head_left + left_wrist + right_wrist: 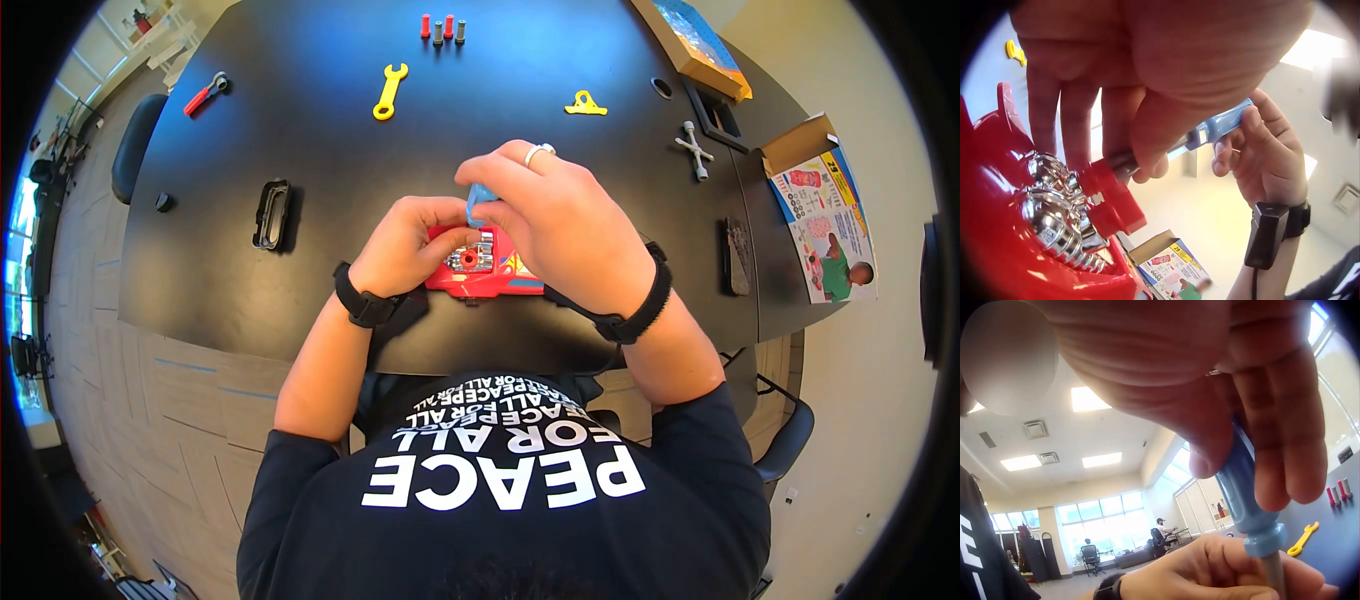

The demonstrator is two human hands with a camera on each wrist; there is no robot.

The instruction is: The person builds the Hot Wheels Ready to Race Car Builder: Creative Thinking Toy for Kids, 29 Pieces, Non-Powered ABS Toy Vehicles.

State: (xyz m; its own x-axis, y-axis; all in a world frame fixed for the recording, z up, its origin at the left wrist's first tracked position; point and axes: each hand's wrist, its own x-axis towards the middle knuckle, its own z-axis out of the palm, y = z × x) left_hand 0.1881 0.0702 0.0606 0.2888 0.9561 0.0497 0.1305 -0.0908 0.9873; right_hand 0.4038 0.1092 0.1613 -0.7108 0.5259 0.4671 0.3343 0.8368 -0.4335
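Note:
My right hand point(565, 225) grips the blue handle of a toy screwdriver point(1249, 494), with thumb and fingers wrapped about it. The left hand point(400, 248) pinches the screwdriver's grey shaft low down, as the left wrist view shows. That shaft stands over a red plastic piece point(1116, 200) on the chrome engine point(1054, 215) of a red toy car point(470, 288). The car lies near the table edge, below both hands. The shaft's tip is hidden at the red piece.
Farther back lie a yellow wrench point(388, 97), a yellow bracket point(585, 104) and several red and grey pegs point(438, 32). To the left are a red-handled ratchet point(206, 94) and black frame point(271, 215). On the right, a grey cross wrench point(694, 152), dark strip point(737, 258) and toy box point(825, 225).

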